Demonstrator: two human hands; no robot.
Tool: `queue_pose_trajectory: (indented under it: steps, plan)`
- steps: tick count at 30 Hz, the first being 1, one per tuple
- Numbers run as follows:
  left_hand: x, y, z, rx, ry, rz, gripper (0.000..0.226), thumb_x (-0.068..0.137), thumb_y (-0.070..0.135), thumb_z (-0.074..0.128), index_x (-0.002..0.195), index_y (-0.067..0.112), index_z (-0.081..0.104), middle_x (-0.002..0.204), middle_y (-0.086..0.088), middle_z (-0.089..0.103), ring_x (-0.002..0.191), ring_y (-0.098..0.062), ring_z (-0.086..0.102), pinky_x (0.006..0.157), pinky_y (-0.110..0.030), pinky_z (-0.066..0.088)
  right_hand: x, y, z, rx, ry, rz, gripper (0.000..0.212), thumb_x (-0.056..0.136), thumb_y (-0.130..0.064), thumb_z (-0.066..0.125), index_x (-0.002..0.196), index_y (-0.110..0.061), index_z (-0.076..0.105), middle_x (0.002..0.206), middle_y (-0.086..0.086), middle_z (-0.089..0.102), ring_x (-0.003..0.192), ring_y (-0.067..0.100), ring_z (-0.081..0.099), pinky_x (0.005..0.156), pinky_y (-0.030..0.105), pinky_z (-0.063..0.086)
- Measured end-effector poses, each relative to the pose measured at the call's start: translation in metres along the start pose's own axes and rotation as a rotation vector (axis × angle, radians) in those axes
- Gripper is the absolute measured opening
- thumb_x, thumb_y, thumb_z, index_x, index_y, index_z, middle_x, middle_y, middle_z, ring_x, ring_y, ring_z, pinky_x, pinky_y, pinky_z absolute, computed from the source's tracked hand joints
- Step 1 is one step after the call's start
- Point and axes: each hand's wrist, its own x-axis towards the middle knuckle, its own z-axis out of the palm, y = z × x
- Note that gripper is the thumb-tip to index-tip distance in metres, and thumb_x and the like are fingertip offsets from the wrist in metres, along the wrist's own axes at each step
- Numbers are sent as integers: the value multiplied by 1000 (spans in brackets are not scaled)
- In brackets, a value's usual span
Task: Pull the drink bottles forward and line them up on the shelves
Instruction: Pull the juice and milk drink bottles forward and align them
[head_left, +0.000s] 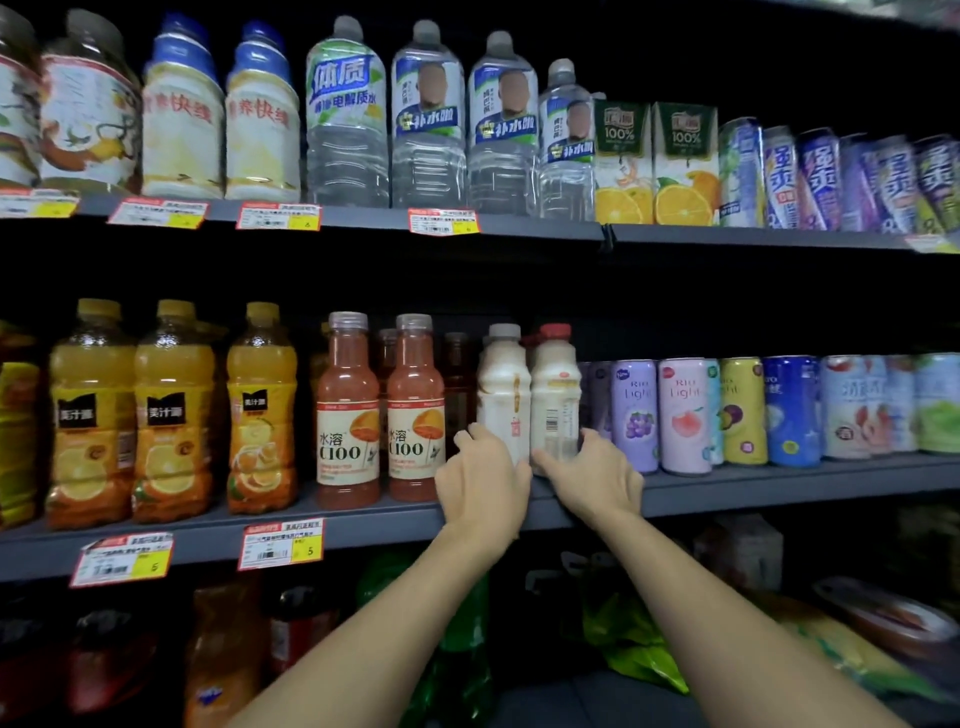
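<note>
- A person stands at a dim shop shelf of drinks, both bare arms reaching to the middle shelf (363, 525).
- The left hand (483, 478) is wrapped round the lower part of a white bottle with a grey cap (503, 384), fingers curled about its left side.
- The right hand (592, 478) grasps the white bottle with a red cap (555, 384) low down, thumb on its front and fingers round its right side.
- The two white bottles stand upright and touching. The red juice bottles (415, 410) are to their left and a purple can (635, 415) is just beside them on the right.
- The hands hide both bases, so I cannot tell how near the shelf's front edge they are.
- The step looks like drawing this pair forward. It is probably best done by sliding them along the shelf with the grip kept low, so that neither bottle tips.
- They should stop level with the fronts of the red juice bottles and the cans, giving one even row.
- The red-capped bottle shows its barcode to the aisle, so a turn to bring its printed face forward would likely tidy the line.
- The main risk is the right knuckles knocking the purple can, which stands very close.
</note>
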Motion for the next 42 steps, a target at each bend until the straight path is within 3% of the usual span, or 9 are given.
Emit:
queue_pose_trajectory:
  steps: [6,12,20,25,29,32,36,42]
  plan:
    - [17,1,15,19,-91,-51,75,91,54,58,139,-1,40,122,-11,65,109,-28,65,84,-36,48,2,4,2,-9,18,-7,63,65,-77,56,103,-26,61,108,2,72,103,29,66,71,34,34]
    - [16,1,14,-48,-95,-77,55,89,58,58,115,10,53,113,-9,68,103,-27,66,80,-35,47,0,4,1,53,52,-7,60,60,-77,60,100,-32,58,105,-4,72,100,24,67,71,31,34]
    - [5,14,-7,-59,-134,-172,59,90,47,67,125,4,46,125,-13,61,111,-26,64,87,-34,51,-1,4,-26,143,-144,-11,68,68,-60,80,114,-15,61,114,4,68,108,24,62,76,30,42]
    - [-12,10,-13,-95,-95,-95,56,93,53,57,121,6,53,119,-12,61,105,-29,63,81,-36,47,-7,18,-43,246,-305,-95,60,80,-60,72,120,-19,53,112,-9,64,95,4,60,70,21,42]
    - [-18,1,-17,-119,-51,-76,38,96,42,52,112,8,59,115,-11,59,99,-29,62,78,-36,45,-11,18,-45,266,-302,-109,50,81,-51,74,117,-24,51,99,-21,59,86,-9,54,64,9,37]
    - [-19,0,-21,-147,-18,-97,43,92,46,60,112,9,55,113,-10,59,100,-27,62,78,-35,46,-14,15,-42,270,-255,-101,55,74,-48,82,111,-20,51,99,-13,63,85,-3,60,66,13,43]
    - [-23,2,-19,-221,-22,-97,46,89,50,62,108,12,44,108,-9,66,97,-29,66,76,-37,47,-16,12,-39,274,-214,-89,57,74,-48,82,110,-16,52,106,-4,64,98,13,63,86,34,51]
    - [-22,-6,-14,-350,-11,-134,51,81,48,72,104,17,39,103,-7,68,95,-30,66,74,-37,48,-15,13,-42,321,-218,-29,49,79,-50,75,110,-21,52,107,-8,62,93,6,58,75,29,42]
